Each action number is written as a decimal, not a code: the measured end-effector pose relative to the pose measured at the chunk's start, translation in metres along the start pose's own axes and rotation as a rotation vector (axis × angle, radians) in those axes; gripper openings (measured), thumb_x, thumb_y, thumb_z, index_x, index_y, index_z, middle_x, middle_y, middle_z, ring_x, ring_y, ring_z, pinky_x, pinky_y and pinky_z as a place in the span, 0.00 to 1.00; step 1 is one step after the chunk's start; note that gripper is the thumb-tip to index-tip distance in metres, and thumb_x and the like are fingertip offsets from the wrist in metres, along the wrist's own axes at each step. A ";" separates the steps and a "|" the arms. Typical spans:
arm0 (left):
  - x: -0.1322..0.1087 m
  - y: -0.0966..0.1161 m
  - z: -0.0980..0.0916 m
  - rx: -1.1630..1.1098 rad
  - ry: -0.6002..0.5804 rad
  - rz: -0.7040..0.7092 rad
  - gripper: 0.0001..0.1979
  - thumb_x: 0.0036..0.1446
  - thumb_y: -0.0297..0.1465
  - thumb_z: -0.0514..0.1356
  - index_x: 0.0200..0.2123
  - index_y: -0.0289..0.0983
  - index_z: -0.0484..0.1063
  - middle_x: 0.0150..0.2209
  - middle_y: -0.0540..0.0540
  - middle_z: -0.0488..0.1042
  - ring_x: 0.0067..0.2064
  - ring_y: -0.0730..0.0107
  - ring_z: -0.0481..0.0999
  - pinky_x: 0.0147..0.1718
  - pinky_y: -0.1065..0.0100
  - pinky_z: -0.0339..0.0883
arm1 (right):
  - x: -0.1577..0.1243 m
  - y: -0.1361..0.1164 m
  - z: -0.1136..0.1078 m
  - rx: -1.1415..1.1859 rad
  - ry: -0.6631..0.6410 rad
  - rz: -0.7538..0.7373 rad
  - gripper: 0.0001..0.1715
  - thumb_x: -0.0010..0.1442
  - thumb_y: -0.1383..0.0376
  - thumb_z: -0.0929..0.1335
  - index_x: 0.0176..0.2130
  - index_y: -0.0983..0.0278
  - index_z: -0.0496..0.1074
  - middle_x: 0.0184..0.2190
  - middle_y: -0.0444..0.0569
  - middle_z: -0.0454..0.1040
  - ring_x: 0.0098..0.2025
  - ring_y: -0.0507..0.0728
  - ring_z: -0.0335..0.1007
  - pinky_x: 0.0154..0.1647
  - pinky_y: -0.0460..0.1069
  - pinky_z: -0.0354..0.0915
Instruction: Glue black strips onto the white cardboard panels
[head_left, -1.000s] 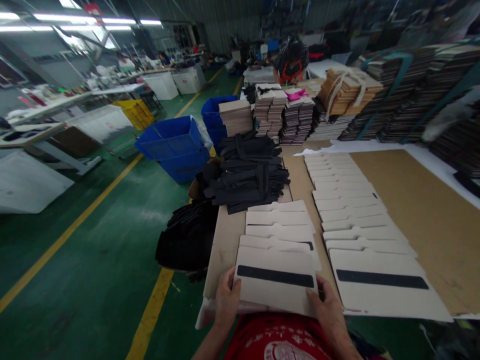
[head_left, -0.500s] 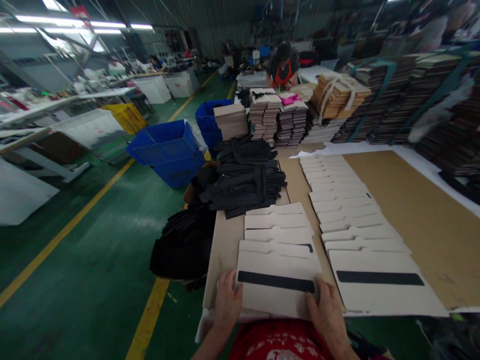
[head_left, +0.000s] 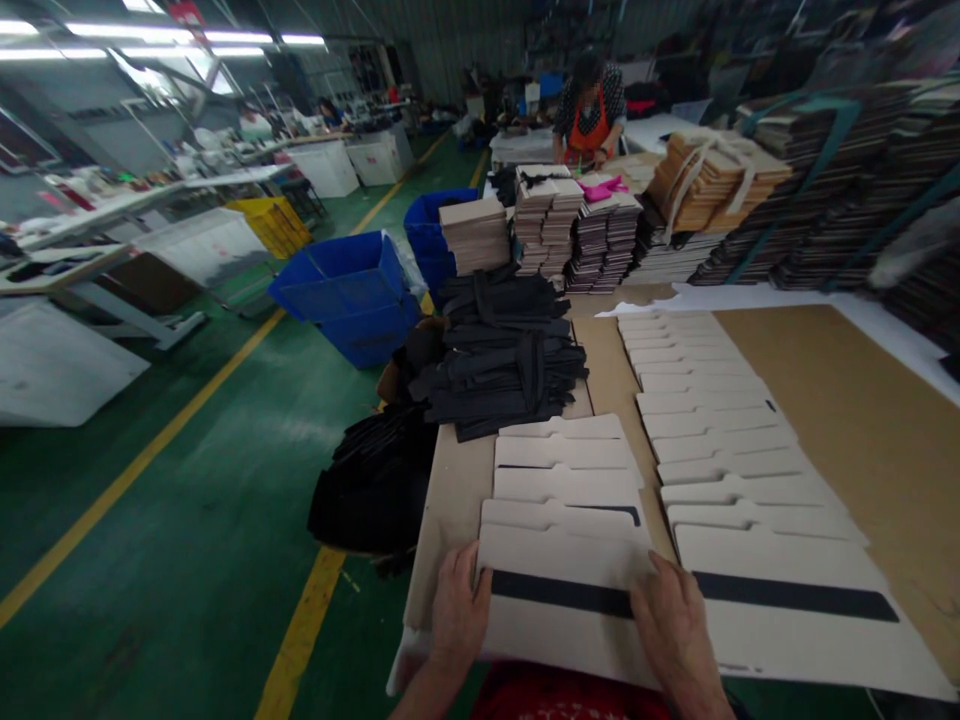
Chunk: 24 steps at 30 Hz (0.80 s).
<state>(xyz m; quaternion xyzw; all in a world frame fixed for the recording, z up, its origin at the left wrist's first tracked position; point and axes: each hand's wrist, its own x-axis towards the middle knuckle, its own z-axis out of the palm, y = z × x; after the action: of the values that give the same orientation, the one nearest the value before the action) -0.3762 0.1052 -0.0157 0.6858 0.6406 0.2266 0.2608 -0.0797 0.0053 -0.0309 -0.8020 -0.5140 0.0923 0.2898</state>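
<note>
A cream card panel with a black strip (head_left: pixel 559 600) lies nearest me, on top of an overlapping row of like panels (head_left: pixel 566 470). My left hand (head_left: pixel 457 612) rests flat on the panel's left edge with fingers stretched. Flat on its right part, over the end of the strip, lies my right hand (head_left: pixel 675 625). A second overlapping row of panels (head_left: pixel 712 420) runs beside it to the right, ending in a front panel with a black strip (head_left: pixel 795 610).
A heap of black strips (head_left: pixel 502 360) lies at the table's left side, more black material (head_left: pixel 375 475) on the floor. Blue bins (head_left: pixel 349 290) stand by a yellow floor line. Stacks of boards (head_left: pixel 570 225) fill the back. A person in an orange apron (head_left: pixel 592 105) stands beyond.
The front panel sits flat and lower on its row. My right hand has slid up onto the strip's right end. The view has shifted slightly.
</note>
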 end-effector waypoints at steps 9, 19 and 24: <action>0.058 0.010 0.036 0.058 0.012 0.239 0.26 0.63 0.30 0.50 0.63 0.31 0.57 0.64 0.35 0.60 0.66 0.54 0.57 0.63 0.46 0.54 | 0.072 0.003 0.029 -0.119 0.036 -0.090 0.33 0.66 0.51 0.57 0.58 0.73 0.60 0.53 0.68 0.67 0.55 0.70 0.63 0.55 0.66 0.62; 0.043 0.006 0.039 0.120 0.032 0.298 0.25 0.64 0.31 0.50 0.64 0.33 0.56 0.62 0.36 0.64 0.64 0.55 0.62 0.61 0.48 0.60 | 0.045 0.004 0.021 -0.200 -0.026 -0.190 0.30 0.67 0.53 0.57 0.58 0.71 0.61 0.54 0.68 0.67 0.57 0.71 0.63 0.56 0.65 0.62; 0.059 0.010 0.031 0.158 0.016 0.249 0.26 0.65 0.34 0.50 0.63 0.31 0.57 0.62 0.34 0.64 0.64 0.53 0.61 0.62 0.48 0.58 | 0.066 0.005 0.022 -0.178 0.011 -0.202 0.32 0.67 0.52 0.57 0.60 0.70 0.58 0.57 0.68 0.65 0.60 0.71 0.59 0.57 0.66 0.60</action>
<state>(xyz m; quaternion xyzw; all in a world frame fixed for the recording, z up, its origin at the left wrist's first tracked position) -0.3437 0.1618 -0.0344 0.7766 0.5683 0.2115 0.1709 -0.0561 0.0701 -0.0418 -0.7694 -0.5966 0.0123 0.2280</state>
